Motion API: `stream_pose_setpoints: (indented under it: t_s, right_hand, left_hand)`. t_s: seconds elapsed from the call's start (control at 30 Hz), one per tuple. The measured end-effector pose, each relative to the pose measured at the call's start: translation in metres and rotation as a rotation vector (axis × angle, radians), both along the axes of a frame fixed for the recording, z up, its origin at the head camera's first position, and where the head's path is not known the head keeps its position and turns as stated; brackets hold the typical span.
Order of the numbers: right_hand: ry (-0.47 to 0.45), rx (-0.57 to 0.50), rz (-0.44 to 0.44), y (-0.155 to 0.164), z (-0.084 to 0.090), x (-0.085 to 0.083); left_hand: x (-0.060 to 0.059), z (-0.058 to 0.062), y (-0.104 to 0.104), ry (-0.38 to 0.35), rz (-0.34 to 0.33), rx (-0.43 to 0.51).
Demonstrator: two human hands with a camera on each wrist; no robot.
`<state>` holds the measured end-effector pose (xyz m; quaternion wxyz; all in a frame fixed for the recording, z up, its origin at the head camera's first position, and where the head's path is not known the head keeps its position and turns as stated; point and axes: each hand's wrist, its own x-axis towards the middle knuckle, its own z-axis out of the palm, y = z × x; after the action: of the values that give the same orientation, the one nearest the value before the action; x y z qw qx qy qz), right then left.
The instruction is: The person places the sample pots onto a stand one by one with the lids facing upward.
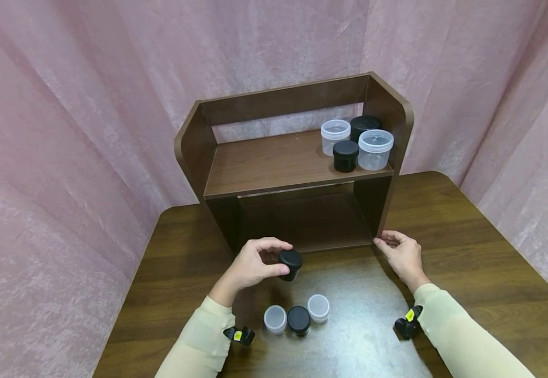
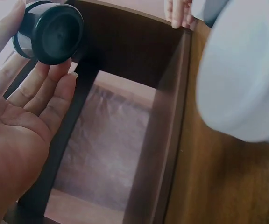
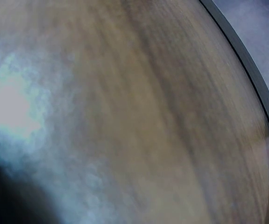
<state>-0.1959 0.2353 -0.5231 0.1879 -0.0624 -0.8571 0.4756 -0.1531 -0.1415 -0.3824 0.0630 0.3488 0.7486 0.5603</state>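
Left hand (image 1: pixel 254 264) pinches black jar (image 1: pixel 290 264), lifted before shelf (image 1: pixel 297 163) front edge; right hand (image 1: pixel 402 255), fingers loosely curled, steadies its corner.

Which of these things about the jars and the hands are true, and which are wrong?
1. The left hand holds a black jar. True.
2. Four jars stand on the shelf's top board. True: two clear, two black.
3. The right hand holds a clear jar. False: it holds no jar; its fingers touch the shelf's lower right corner.
4. Five jars wait on the table near the arms. False: only three, a black one between two clear ones.
5. The shelf's lower space is full of jars. False: no jars show there.
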Motion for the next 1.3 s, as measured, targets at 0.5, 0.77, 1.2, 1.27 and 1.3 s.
stream_pose_setpoints:
  t_s: [0.5, 0.77, 1.2, 1.27, 1.3]
  right_hand:
    - [-0.010, 0.001, 0.007, 0.001, -0.001, 0.001]
    - [-0.005, -0.006, 0.002, 0.000, -0.001, 0.002]
    - [-0.010, -0.015, 0.008, -0.001, 0.001, 0.002]
    - [-0.014, -0.015, 0.009, 0.000, 0.001, 0.002]
    - [-0.018, -0.015, 0.009, 0.000, 0.001, 0.002]
  left_hand:
    - [-0.013, 0.010, 0.005, 0.071, -0.022, 0.139]
    - [-0.016, 0.031, 0.007, 0.101, -0.058, 0.191]
    - [-0.024, 0.073, 0.007, 0.166, -0.071, 0.233]
    - [-0.026, 0.079, 0.007, 0.172, -0.068, 0.233]
    - [-0.027, 0.082, 0.007, 0.173, -0.067, 0.234]
